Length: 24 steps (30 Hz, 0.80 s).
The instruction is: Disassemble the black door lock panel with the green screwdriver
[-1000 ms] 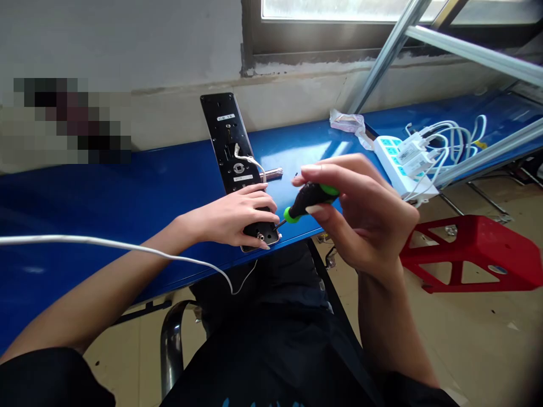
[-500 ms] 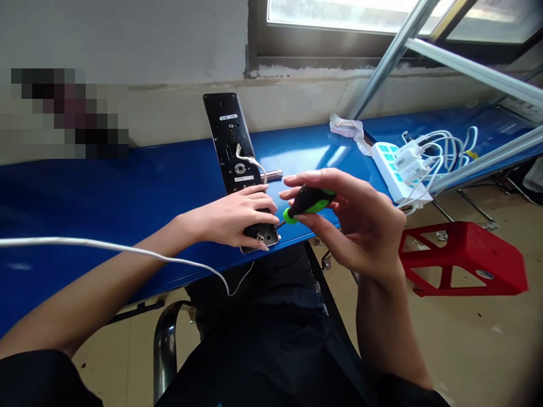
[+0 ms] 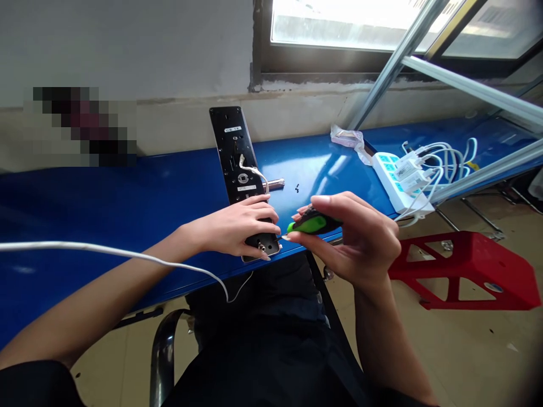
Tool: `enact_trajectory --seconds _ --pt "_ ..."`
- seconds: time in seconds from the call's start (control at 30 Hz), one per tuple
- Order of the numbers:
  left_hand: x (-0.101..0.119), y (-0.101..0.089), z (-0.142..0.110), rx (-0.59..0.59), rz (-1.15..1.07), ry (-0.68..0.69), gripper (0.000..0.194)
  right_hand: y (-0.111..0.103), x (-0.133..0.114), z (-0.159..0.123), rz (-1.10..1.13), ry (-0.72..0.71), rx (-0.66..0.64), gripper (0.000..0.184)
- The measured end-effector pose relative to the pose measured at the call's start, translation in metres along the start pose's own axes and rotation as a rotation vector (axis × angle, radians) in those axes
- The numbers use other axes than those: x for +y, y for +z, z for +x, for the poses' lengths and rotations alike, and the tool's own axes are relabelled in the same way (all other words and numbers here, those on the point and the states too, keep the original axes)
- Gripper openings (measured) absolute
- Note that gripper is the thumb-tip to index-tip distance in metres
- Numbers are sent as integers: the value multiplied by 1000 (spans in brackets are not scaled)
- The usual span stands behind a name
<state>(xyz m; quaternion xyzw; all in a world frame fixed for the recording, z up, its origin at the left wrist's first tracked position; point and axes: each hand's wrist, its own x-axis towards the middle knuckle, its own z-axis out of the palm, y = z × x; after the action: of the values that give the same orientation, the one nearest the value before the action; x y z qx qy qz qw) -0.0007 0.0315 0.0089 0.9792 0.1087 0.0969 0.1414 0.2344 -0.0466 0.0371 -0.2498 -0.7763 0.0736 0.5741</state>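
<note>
Left hand (image 3: 233, 229) is curling over the lower end of a black door lock plate (image 3: 231, 150), its fingers wrapping the plate's edge and pinning it down on the blue worktop (image 3: 314, 164). The plate is lying flat and lengthwise across the worktop, pointing toward the wall, with its bottom end near the front edge. Right hand (image 3: 356, 240) is holding a screwdriver (image 3: 314, 223) with a black and bright green handle in a narrow pinch between thumb and fingers, bringing its thin shaft down at the lower end of the plate, just beside the left hand's fingertips (image 3: 275, 230); the hand partly hides the tip, so whether it is seated in a screw is hard to tell. A white cable (image 3: 106, 251) is running over the left forearm and dropping past the worktop's front edge, while a thin white wire (image 3: 254, 170) is looping across the plate. A short metal spindle (image 3: 275, 183) is lying just beside the plate, and two tiny dark screws (image 3: 297, 187) are sitting on the worktop a little further along. Toward the right, a white power strip (image 3: 392, 181) is carrying plug-in chargers (image 3: 409, 169) with tangled white leads (image 3: 449, 158), next to a crumpled plastic bag (image 3: 348, 135). A red plastic stool (image 3: 487, 265) is standing on the floor beyond the worktop's right side.
</note>
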Motion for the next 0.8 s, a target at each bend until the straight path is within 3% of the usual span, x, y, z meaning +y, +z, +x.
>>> enact_trajectory --seconds 0.1,0.27,0.4,0.53,0.67,0.8 --pt "1 -1 0 -7 -16 -26 51 2 8 -10 114 132 -47 90" --pt "-1 -19 -4 21 -144 -102 81 -4 23 -11 202 184 133 87" --pt "-1 -44 5 169 -209 -134 63 -20 44 3 73 113 229 85" --pt "-6 -55 35 214 -77 -149 40 -32 72 16 -66 128 260 81" --pt "-23 -55 72 137 141 -244 33 -38 91 22 -122 146 294 78" --pt "-45 -50 103 -62 314 -351 28 -43 103 22 -144 222 337 71"
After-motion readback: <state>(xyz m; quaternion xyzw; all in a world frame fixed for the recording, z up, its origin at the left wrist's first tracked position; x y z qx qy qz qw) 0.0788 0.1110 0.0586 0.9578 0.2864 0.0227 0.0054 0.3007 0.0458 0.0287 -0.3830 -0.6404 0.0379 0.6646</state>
